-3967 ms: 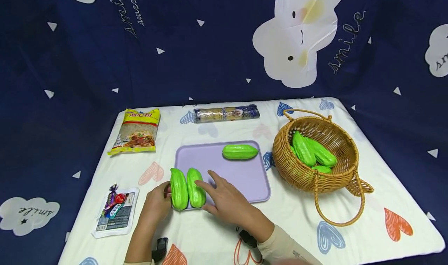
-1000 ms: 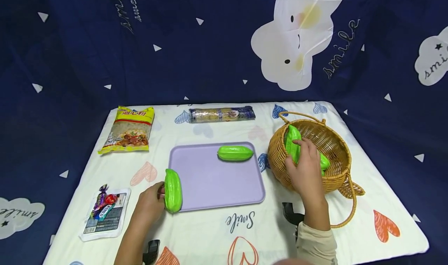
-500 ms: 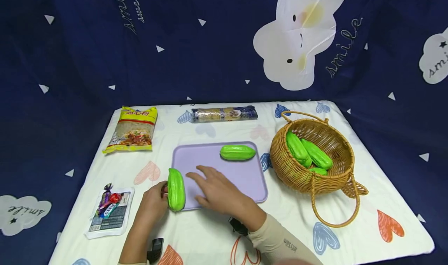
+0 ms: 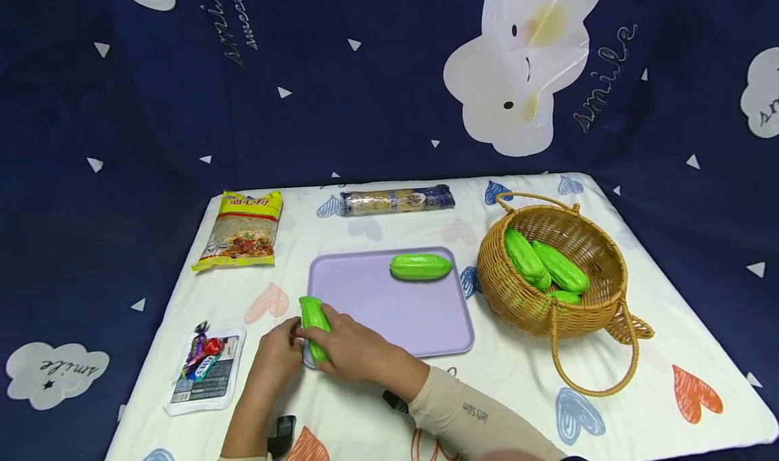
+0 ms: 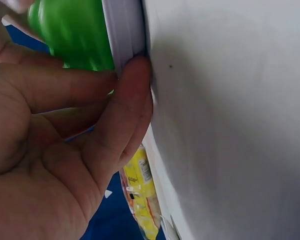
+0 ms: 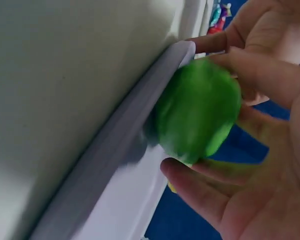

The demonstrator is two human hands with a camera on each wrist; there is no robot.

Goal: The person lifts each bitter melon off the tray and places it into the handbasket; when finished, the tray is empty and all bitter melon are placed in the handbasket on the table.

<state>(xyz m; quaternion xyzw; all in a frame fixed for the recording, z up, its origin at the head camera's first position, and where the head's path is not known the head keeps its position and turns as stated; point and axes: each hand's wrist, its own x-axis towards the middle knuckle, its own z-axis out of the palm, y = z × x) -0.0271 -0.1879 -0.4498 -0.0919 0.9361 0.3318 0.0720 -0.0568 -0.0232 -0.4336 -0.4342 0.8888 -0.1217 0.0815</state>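
On the lilac tray [image 4: 383,312], a light green ridged gourd [image 4: 312,310] lies lengthwise at the near left corner. My right hand [image 4: 362,353] grips it from above, thumb on its left and fingers on its right; the right wrist view shows the gourd [image 6: 197,107] between thumb and fingertips. My left hand [image 4: 278,353] pinches the tray's left rim, seen close up as the tray edge [image 5: 124,30] in the left wrist view. Another gourd [image 4: 420,267] lies sideways at the tray's far right. Several more gourds [image 4: 560,267] are inside the wicker basket [image 4: 511,305].
Right of the tray stands the basket, one looped handle [image 4: 633,359] hanging towards me. A yellow food bag [image 4: 240,231] lies back left, a long wrapped packet [image 4: 395,199] at the back. Wrapped candies [image 4: 203,353] sit on a flat white pack [image 4: 225,380] at left.
One gourd beside the gripped one left the tray; my right hand was at the basket with a gourd, then came back left and took hold of the remaining near one. The left hand stayed.
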